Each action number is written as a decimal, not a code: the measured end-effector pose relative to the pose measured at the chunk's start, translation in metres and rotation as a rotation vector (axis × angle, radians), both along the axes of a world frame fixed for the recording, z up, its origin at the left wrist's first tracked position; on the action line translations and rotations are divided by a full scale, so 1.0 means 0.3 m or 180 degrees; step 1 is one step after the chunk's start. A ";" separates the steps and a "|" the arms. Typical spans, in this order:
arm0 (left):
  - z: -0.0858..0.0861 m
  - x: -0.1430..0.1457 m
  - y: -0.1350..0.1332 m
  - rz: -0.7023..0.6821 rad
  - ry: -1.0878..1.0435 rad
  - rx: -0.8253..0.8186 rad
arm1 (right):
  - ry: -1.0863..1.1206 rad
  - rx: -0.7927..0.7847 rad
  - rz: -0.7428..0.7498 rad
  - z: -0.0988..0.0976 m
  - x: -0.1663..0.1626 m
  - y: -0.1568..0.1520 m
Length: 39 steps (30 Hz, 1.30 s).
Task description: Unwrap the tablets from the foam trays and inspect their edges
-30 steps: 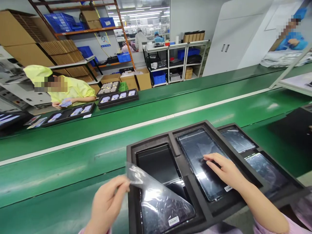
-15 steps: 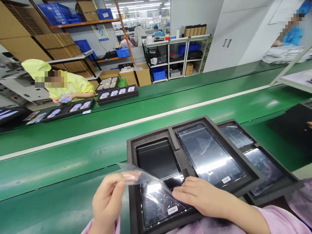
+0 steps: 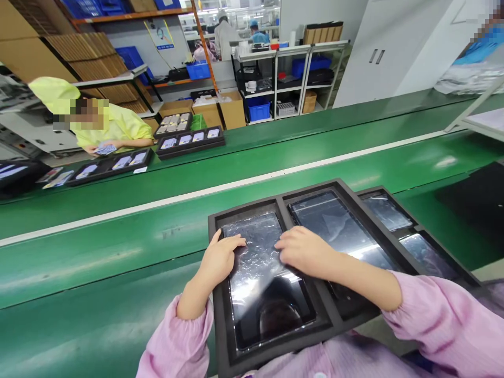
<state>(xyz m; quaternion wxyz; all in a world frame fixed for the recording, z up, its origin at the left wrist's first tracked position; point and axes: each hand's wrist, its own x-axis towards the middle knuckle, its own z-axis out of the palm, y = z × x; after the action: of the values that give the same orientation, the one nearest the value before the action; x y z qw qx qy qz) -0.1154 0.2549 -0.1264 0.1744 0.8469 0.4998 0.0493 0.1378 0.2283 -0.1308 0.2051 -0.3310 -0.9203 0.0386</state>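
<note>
Both hands lie flat on one glossy film-covered screen panel (image 3: 268, 283) seated in the left pocket of a black foam tray (image 3: 220, 336). Left hand (image 3: 220, 257): fingers spread, palm down on the panel's far left corner, gripping nothing. Right hand (image 3: 305, 251): fingers extended, pressing the crinkled clear film at the far right edge, gripping nothing. Second screen panel (image 3: 334, 223), smooth and reflective, fills the neighbouring pocket. Another foam tray (image 3: 444, 247) sits just beside, partly under the first. Tray rests on the green conveyor belt (image 3: 118, 252). Across the belt, a person in yellow (image 3: 114, 131) works over more trays (image 3: 189, 144).
</note>
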 end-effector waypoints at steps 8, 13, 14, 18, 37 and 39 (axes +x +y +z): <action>-0.002 -0.043 0.012 -0.0063 -0.0524 -0.0280 | 0.1682 -0.1815 -0.1133 0.030 0.044 0.087; 0.016 -0.064 0.021 -0.0401 -0.0292 -0.0502 | 0.1272 -0.2213 -0.0261 0.076 0.125 -0.049; 0.029 -0.066 0.017 -0.0485 -0.0156 -0.0568 | 0.1159 -0.2225 -0.0236 0.086 0.159 -0.071; 0.088 -0.056 -0.015 -0.0633 0.0650 -0.0780 | 0.1229 -0.1703 -0.1315 0.073 0.372 -0.117; 0.056 0.600 -0.213 -0.1817 0.0909 0.0133 | 0.2368 -0.2629 -0.2409 -0.125 0.584 -0.174; 0.042 0.608 -0.218 -0.1941 0.1032 0.0215 | 0.2378 -0.2611 -0.2378 -0.128 0.584 -0.175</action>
<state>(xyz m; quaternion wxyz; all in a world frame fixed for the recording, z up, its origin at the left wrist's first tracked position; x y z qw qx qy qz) 0.0671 0.1895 -0.1137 0.0712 0.9595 0.2430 -0.1237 0.3131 0.1760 -0.1692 0.3671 -0.6430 -0.5217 0.4238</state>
